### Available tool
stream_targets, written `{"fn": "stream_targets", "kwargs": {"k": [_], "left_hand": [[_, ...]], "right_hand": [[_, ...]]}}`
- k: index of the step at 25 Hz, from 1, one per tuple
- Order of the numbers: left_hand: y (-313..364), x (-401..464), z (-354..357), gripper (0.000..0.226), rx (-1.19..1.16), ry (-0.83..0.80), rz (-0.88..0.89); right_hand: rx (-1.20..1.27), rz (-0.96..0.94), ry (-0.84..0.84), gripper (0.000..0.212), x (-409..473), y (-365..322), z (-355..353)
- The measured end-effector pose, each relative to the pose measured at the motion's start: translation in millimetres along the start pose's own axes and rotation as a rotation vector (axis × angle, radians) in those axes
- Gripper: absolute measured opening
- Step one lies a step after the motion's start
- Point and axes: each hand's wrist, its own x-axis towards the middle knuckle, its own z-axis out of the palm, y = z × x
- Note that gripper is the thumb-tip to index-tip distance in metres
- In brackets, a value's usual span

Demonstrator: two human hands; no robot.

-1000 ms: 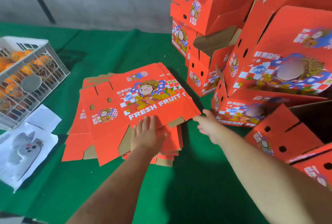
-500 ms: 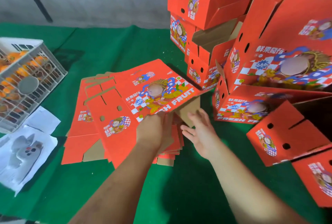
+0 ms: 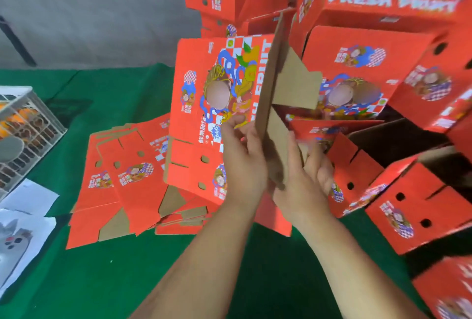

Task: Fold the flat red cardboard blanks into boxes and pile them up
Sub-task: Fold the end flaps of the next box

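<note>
A red cardboard blank [image 3: 196,104] with a cartoon print stands almost upright above the table, its brown inner side [image 3: 288,88] turned right. My left hand [image 3: 242,162] grips its lower edge on the printed side. My right hand [image 3: 306,178] holds the brown side from the right, fingers spread along the card. Below and to the left, a stack of flat red blanks [image 3: 122,185] lies on the green table [image 3: 102,280]. Folded red boxes [image 3: 378,68] are piled at the right and behind.
A white plastic crate [image 3: 28,134] with oranges stands at the left edge. White paper sheets [image 3: 23,231] lie in front of it. More folded boxes [image 3: 413,211] crowd the near right. A grey wall [image 3: 89,12] rises behind the table.
The top blank has been lifted off the stack and swung up on edge. Both hands rose with it, and my right hand has taken hold of its brown side.
</note>
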Motion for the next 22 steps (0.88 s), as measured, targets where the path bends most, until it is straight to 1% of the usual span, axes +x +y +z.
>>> {"fn": "stream_targets", "kwargs": {"k": [2,4,6,7,8,11,13,14,16,17,18,19,20,21,22], "left_hand": [[21,-11,12,0.030,-0.144,-0.026,-0.001],[40,-17,22,0.036,-0.189,-0.027,-0.005],[54,-24,31,0.039,-0.203,-0.025,-0.018],[59,-27,35,0.042,-0.231,-0.028,-0.046],[65,-29,39,0.044,-0.281,-0.025,-0.091],[74,-30,42,0.053,-0.473,0.007,-0.231],[70,-33,39,0.062,-0.543,-0.060,-0.298],[68,-35,34,0.066,-0.541,-0.099,-0.287],[59,-32,13,0.076,-0.471,-0.098,-0.241],[51,-25,-3,0.087,-0.400,-0.039,-0.235],[42,-13,-21,0.101,-0.284,0.026,-0.220],[30,-1,-43,0.111,-0.125,0.042,-0.209],[18,10,-61,0.111,0.019,-0.015,-0.198],[7,15,-75,0.100,0.095,-0.136,-0.218],[-2,14,-81,0.084,0.098,-0.274,-0.271]], "right_hand": [[-0.138,-0.045,0.031,0.105,-3,1,-24],[-0.250,-0.034,0.028,0.093,0,1,-52],[-0.261,0.004,0.122,0.068,3,-4,-77],[-0.263,0.006,0.195,0.055,3,-7,-86],[-0.273,-0.003,0.275,0.047,1,-9,-91],[-0.290,-0.047,0.463,0.042,-7,-11,-94],[-0.237,-0.048,0.489,0.040,-9,-4,-92],[-0.182,-0.040,0.468,0.046,-8,1,-90],[-0.042,-0.069,0.437,0.060,-7,14,-87],[0.007,-0.112,0.449,0.060,-6,23,-85],[0.037,-0.168,0.453,0.057,-5,33,-83],[0.066,-0.234,0.421,0.051,-4,45,-81],[0.110,-0.298,0.353,0.045,-2,57,-79],[0.168,-0.335,0.271,0.042,-1,67,-77],[0.219,-0.341,0.208,0.041,-1,74,-76]]}}
